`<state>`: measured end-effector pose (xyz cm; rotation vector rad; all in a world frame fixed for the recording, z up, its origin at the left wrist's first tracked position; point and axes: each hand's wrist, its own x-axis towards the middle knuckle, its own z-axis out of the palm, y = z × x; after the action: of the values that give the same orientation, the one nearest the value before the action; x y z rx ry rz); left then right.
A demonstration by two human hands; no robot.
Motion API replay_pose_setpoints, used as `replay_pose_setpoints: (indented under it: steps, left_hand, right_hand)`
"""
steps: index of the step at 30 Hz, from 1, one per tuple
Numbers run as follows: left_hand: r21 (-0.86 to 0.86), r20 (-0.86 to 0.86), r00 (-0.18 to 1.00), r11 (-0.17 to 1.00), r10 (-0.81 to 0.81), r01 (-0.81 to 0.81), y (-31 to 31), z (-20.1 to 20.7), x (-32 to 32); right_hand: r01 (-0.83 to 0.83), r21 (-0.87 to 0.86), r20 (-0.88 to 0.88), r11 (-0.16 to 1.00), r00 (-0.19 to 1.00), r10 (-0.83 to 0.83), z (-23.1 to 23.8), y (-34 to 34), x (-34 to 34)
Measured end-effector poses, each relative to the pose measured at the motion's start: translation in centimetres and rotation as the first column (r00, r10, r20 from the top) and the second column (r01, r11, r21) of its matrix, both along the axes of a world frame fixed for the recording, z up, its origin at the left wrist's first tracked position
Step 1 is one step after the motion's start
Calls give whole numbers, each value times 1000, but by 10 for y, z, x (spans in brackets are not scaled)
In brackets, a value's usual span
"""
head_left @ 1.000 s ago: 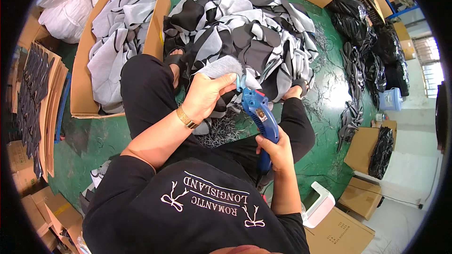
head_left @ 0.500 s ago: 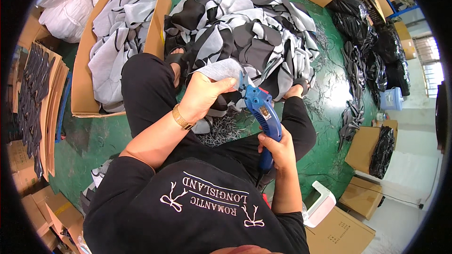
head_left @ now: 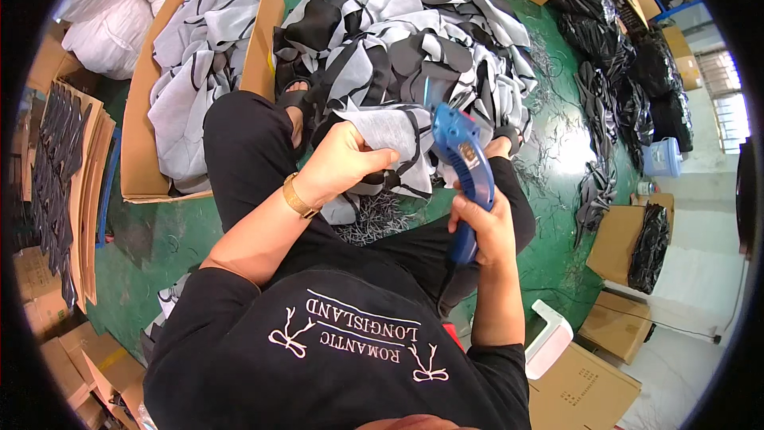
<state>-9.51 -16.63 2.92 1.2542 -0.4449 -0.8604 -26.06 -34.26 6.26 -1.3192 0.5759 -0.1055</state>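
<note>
Pinched between the thumb and fingers of my left hand (head_left: 348,163) is a light grey fabric piece (head_left: 391,134) with dark edging. My right hand (head_left: 487,227) is wrapped round the handle of a blue electric fabric cutter (head_left: 465,155), its head pointing away from me. That head is just right of the fabric piece and looks slightly blurred; whether it touches the cloth I cannot tell. Beyond both hands a large heap of grey and black fabric pieces (head_left: 430,52) covers the floor between my feet.
On the left stands an open cardboard box (head_left: 135,143) of grey pieces. Thin trimmings (head_left: 374,219) lie on the green floor (head_left: 549,267) before me. Black plastic bags (head_left: 597,28), a blue bucket (head_left: 662,158) and cartons (head_left: 613,326) line the right side. A cord trails from the cutter.
The cutter has shifted right and tilted away from the fabric edge. The fabric piece now hangs more spread out below my left hand, which has barely moved.
</note>
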Motion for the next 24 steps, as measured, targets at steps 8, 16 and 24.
replay_pose_setpoints:
  steps: [8, 16, 24]
  left_hand:
    - [-104, -201, 977, 993, -74, 54, -3, 1, -12]
    - [-328, -529, 847, 933, -50, -150, -15, 1, -11]
    - [-314, -587, 806, 938, -73, -144, -5, -9, 2]
  right_hand:
    - [19, -243, 86, 970, 996, 2, 5, 10, 38]
    - [-40, -441, 35, 897, 998, 61, -5, 25, 48]
    - [-52, 136, 22, 989, 999, 50, -23, -3, 10]
